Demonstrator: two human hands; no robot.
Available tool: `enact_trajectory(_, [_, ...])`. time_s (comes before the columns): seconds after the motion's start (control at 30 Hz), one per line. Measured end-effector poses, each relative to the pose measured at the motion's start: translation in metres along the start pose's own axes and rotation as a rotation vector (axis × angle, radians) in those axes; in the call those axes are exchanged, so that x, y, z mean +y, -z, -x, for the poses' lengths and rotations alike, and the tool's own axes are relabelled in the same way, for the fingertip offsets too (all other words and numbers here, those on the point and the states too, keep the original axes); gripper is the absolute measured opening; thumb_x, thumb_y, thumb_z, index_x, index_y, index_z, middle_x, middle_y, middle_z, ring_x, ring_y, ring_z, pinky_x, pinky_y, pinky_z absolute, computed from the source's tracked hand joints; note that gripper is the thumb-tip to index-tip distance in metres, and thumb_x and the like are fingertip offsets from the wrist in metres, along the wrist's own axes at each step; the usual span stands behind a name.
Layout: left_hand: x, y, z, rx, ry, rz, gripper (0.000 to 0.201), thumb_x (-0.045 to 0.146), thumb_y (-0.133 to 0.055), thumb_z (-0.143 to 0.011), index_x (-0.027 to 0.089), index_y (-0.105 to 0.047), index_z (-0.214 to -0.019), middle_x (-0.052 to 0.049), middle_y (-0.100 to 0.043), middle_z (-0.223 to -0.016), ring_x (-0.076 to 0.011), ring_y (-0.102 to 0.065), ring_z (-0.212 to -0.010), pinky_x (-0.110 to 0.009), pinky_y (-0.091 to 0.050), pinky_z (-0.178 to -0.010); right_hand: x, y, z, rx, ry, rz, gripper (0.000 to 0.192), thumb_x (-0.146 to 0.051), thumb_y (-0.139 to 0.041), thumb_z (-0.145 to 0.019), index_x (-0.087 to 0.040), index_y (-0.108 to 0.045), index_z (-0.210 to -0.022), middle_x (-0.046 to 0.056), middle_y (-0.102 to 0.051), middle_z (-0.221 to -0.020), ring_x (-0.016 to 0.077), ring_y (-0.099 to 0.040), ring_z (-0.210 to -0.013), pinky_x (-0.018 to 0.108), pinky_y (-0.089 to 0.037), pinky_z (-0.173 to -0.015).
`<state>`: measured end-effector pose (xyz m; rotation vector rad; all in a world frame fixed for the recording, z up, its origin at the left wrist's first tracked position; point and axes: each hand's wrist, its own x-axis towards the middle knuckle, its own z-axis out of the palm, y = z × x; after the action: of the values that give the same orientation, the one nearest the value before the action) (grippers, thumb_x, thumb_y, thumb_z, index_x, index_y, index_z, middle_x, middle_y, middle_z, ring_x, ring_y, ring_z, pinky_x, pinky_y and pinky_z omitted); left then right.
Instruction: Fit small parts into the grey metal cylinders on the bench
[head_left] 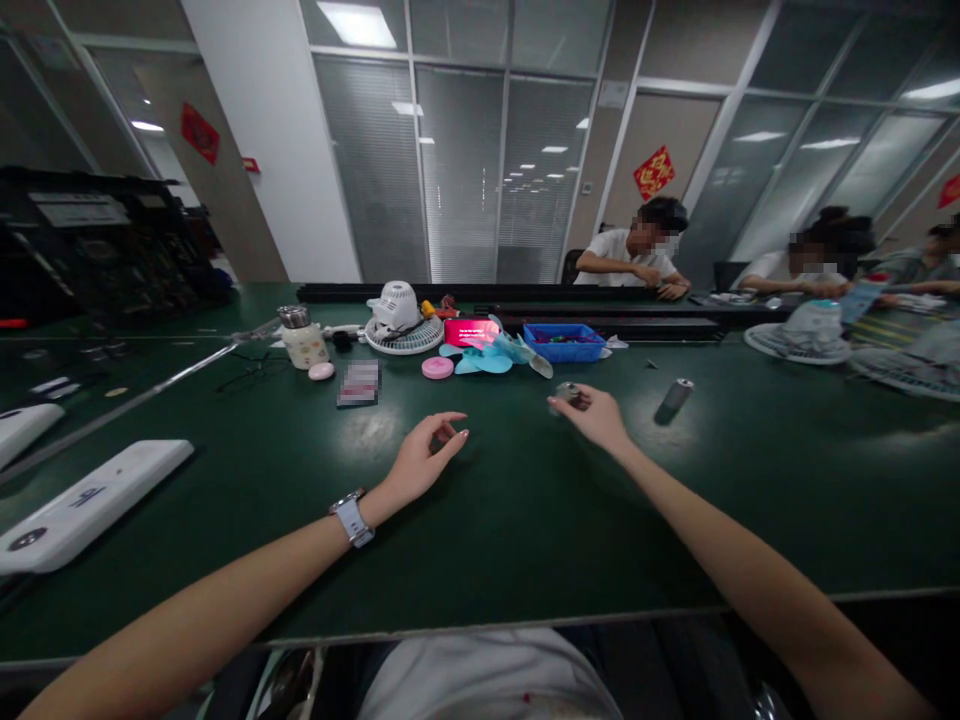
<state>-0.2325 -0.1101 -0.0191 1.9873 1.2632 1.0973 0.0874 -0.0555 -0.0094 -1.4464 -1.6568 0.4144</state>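
My left hand (pixel 424 460) hovers over the green tabletop (pixel 480 540), its thumb and forefinger apart with nothing between them. A watch with a pale strap (pixel 352 518) is on that wrist. My right hand (pixel 596 415) is closed round a small silvery, partly see-through object (pixel 564 394) just above the table; blur and fingers hide its exact kind. To the right of that hand a small grey metal cylinder (pixel 679 395) stands on the tabletop. Ahead of the hands lie light-blue fan blades (pixel 487 358) and a round pink piece (pixel 438 368).
Behind the blades are a blue bin (pixel 564 342), a pink-lit screen (pixel 471 332) and a white fan (pixel 396 310). A bottle (pixel 304 340) and a blurred card (pixel 360 383) are further left. White casings (pixel 97 500) lie at left. People (pixel 634 250) sit across the table.
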Motion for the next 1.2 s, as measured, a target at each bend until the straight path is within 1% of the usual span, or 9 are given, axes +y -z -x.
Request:
enact_trajectory(0.13, [0.014,-0.002,0.007,-0.060,-0.128,-0.017,0.044,0.047,-0.055,-0.092,0.029,-0.060,-0.131,-0.006,-0.062,-0.106,-0.0195,-0.057,-0.098,-0.031,-0.047,-0.078,-0.069,-0.050,0.052,-0.305,0.260,-0.154,0.036,-0.042,-0.075,-0.077,-0.020,-0.072,-0.106,0.005,-0.075,-0.099,0.0202,-0.069,-0.088,0.032,-0.053,-0.081])
enact_trajectory(0.23, [0.019,-0.003,0.012,-0.108,-0.188,-0.018,0.037,0.045,-0.054,-0.093,0.030,-0.066,-0.124,-0.006,-0.060,-0.108,-0.0198,-0.056,-0.103,-0.033,-0.046,-0.086,-0.087,-0.063,0.075,-0.400,0.311,-0.188,0.030,-0.039,-0.074,-0.078,-0.020,-0.073,-0.102,0.003,-0.074,-0.092,0.0190,-0.068,-0.083,0.031,-0.052,-0.077])
enact_trajectory(0.4, [0.017,-0.007,0.010,-0.118,-0.203,0.003,0.030,0.044,-0.059,-0.090,0.029,-0.074,-0.111,-0.006,-0.061,-0.106,-0.0195,-0.057,-0.102,-0.034,-0.046,-0.090,-0.080,-0.067,0.080,-0.396,0.284,-0.183,0.042,-0.040,-0.076,-0.076,-0.021,-0.070,-0.114,0.002,-0.075,-0.095,0.0189,-0.068,-0.083,0.030,-0.051,-0.075])
enact_trajectory(0.57, [0.024,-0.007,0.002,-0.073,-0.174,0.013,0.026,0.045,-0.062,-0.087,0.025,-0.077,-0.095,-0.005,-0.066,-0.098,-0.0195,-0.059,-0.095,-0.033,-0.046,-0.085,-0.079,-0.070,0.079,-0.407,0.297,-0.134,0.033,-0.043,-0.074,-0.078,-0.019,-0.072,-0.100,0.002,-0.074,-0.087,0.0185,-0.067,-0.078,0.030,-0.050,-0.072])
enact_trajectory(0.67, [0.028,0.004,-0.003,0.022,-0.184,0.015,0.027,0.046,-0.062,-0.087,0.025,-0.076,-0.096,-0.005,-0.069,-0.095,-0.0191,-0.060,-0.092,-0.032,-0.046,-0.081,-0.079,-0.071,0.079,-0.401,0.280,-0.134,0.039,-0.045,-0.075,-0.076,-0.019,-0.072,-0.105,0.003,-0.075,-0.093,0.0193,-0.068,-0.083,0.031,-0.051,-0.076])
enact_trajectory(0.77, [0.018,0.014,-0.006,0.106,-0.150,-0.070,0.028,0.047,-0.063,-0.086,0.026,-0.077,-0.099,-0.004,-0.071,-0.093,-0.0195,-0.059,-0.088,-0.032,-0.044,-0.078,-0.080,-0.069,0.079,-0.404,0.268,-0.137,0.045,-0.046,-0.076,-0.076,-0.020,-0.070,-0.113,0.004,-0.075,-0.101,0.0198,-0.068,-0.088,0.032,-0.051,-0.080])
enact_trajectory(1.0, [-0.024,0.007,-0.009,-0.150,-0.054,-0.328,0.028,0.050,-0.061,-0.085,0.032,-0.079,-0.097,-0.004,-0.069,-0.079,-0.0209,-0.057,-0.078,-0.035,-0.039,-0.075,-0.082,-0.065,0.079,-0.408,0.241,-0.170,0.043,-0.046,-0.076,-0.075,-0.021,-0.071,-0.110,0.004,-0.075,-0.099,0.0195,-0.068,-0.087,0.032,-0.052,-0.077])
enact_trajectory(1.1, [-0.023,0.006,-0.007,-0.158,-0.048,-0.341,0.040,0.057,-0.059,-0.084,0.030,-0.075,-0.109,-0.005,-0.068,-0.084,-0.0210,-0.056,-0.080,-0.033,-0.039,-0.073,-0.058,-0.052,0.054,-0.311,0.166,-0.202,0.041,-0.044,-0.074,-0.077,-0.020,-0.071,-0.109,0.005,-0.075,-0.101,0.0195,-0.069,-0.087,0.033,-0.054,-0.080])
enact_trajectory(1.2, [-0.020,0.008,-0.005,-0.130,0.002,-0.283,0.055,0.060,-0.052,-0.087,0.026,-0.064,-0.129,-0.002,-0.063,-0.077,-0.0183,-0.055,-0.072,-0.030,-0.039,-0.065,-0.010,-0.022,0.011,-0.058,0.012,-0.160,0.039,-0.041,-0.068,-0.081,-0.016,-0.069,-0.111,0.010,-0.075,-0.101,0.0200,-0.070,-0.086,0.034,-0.055,-0.080])
